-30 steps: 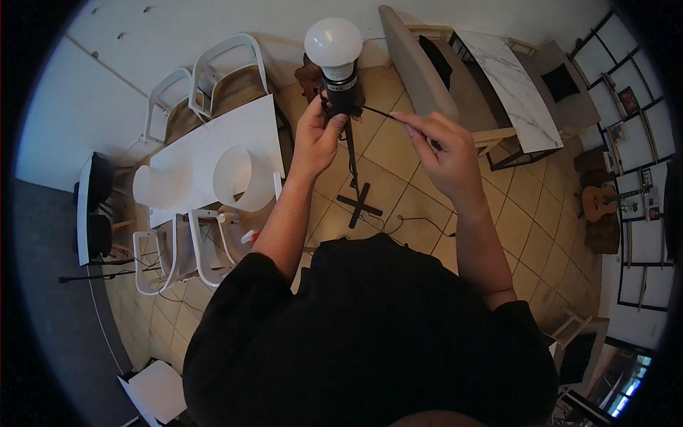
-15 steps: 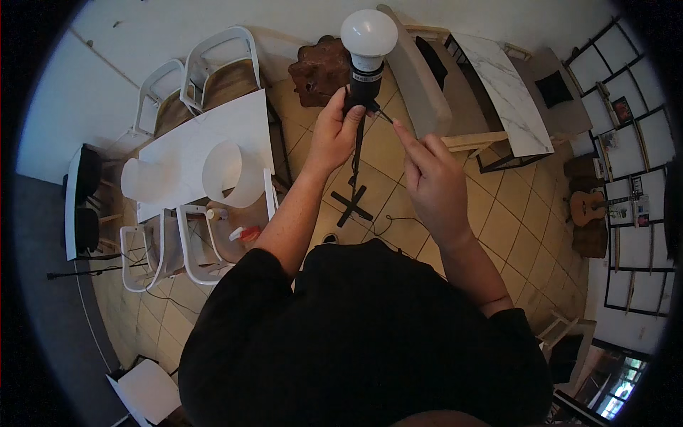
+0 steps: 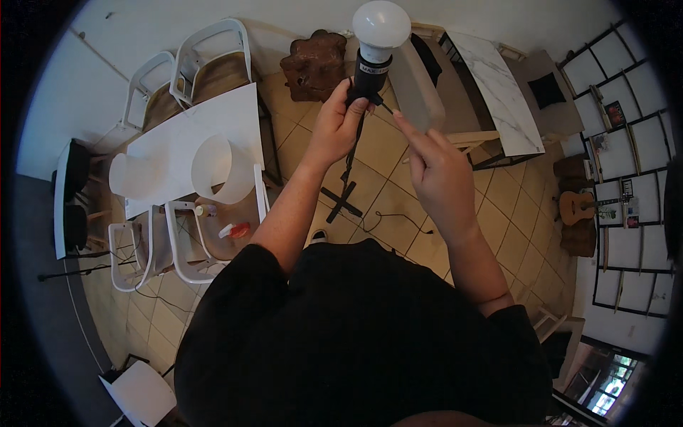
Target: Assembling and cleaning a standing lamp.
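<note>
A lamp with a round white bulb (image 3: 382, 25) stands in front of me, upright with a slight tilt. Its black socket (image 3: 371, 75) tops a dark pole. My left hand (image 3: 336, 127) is wrapped around the lower end of the socket, thumb toward me. From the socket's right side a thin dark rod (image 3: 386, 107) slants down to my right hand (image 3: 440, 178). The right index finger is stretched along the rod's end and the other fingers are curled. What lies inside that hand is hidden.
The lamp's cross-shaped base (image 3: 342, 204) stands on the tiled floor near a loose cable. Left of it, a white table (image 3: 160, 160) holds a translucent white lampshade (image 3: 226, 169), with white chairs around. A brown wooden stump (image 3: 313, 65) and a beige sofa (image 3: 416, 89) stand beyond.
The view has shifted a little, so the lamp appears higher and slightly to the right. Both hands keep their places at the socket and the rod.
</note>
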Available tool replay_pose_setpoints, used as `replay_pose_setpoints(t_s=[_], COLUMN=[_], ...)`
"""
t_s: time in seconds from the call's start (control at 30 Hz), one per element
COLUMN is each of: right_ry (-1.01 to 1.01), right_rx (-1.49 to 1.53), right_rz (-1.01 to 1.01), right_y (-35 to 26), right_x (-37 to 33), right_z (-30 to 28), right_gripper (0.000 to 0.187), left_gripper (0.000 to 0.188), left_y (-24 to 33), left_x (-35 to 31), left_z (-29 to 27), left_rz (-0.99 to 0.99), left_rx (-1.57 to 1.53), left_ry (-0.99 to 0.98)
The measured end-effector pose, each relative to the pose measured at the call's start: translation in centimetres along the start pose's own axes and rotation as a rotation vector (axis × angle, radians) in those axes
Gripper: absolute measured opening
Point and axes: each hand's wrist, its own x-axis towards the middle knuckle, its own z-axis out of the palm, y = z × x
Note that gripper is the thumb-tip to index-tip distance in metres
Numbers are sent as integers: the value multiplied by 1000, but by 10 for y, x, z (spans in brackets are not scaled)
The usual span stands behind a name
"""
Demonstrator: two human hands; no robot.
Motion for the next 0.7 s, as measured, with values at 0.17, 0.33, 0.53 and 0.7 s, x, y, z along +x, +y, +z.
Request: replay_pose_setpoints(t_s=[0.17,0.33,0.53,0.7], right_ry=[15,1,-96,-72], right_rx=[27,-96,-115,-30], right_rz=[-1,-29,38,-113], right_y=[0,-6,-6,11], right_x=[-1,6,11,34], right_z=[0,-8,-20,-19], right_gripper=[52,50,50,50], left_gripper=[23,20,21,21], left_y=[-2,1,3,0], left_x=[-4,-2,-4,2], left_z=[2,-1,1,5], left_rz=[-1,2,-40,41], left_rx=[-12,-1,6,17], left_ry=[18,3,-47,144])
